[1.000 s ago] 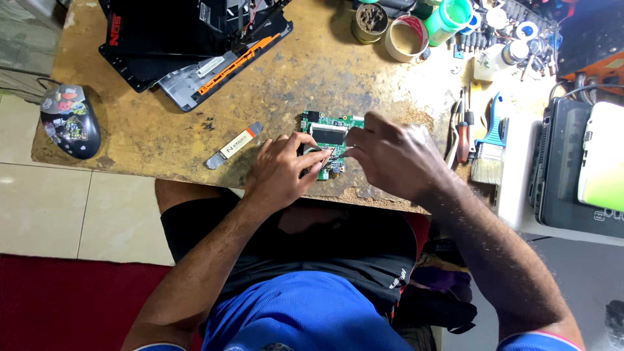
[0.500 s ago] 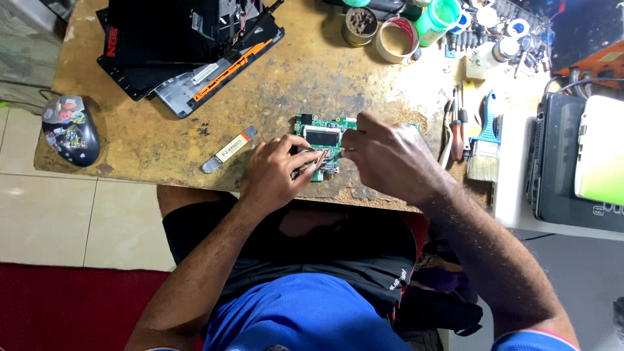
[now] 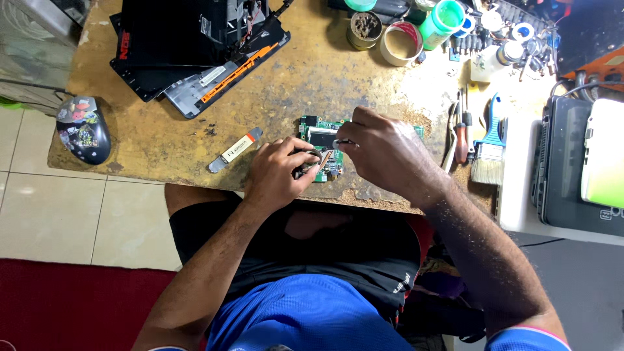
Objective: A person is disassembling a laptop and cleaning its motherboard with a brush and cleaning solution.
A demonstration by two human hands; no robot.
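Working hands: both of yours meet over a green circuit board at the near edge of the bench.
Left hand: your fingers are curled down onto the board's near left corner, pressing on it; whether they pinch any part of it I cannot tell.
Right hand: your fingers are closed together on a small silvery tool tip, held just above the middle of the board.
Board: it lies flat near the bench's front edge, partly hidden under your two hands.
Flat metal strip: lies just left of your left hand, apart from it.
Mouse: sits on the bench's left edge, well apart.
Brush: blue-handled, right of your right hand, beside red-handled pliers.
Opened laptop: black, at the far left, its inner parts showing.
Round tin: far side, open, filled with dark tangled matter.
Tape roll: just right of the tin, its hollow centre bare.
Green cup: beside the roll, tilted; its contents are too small to tell.
White bottle: lies further right among small tools.
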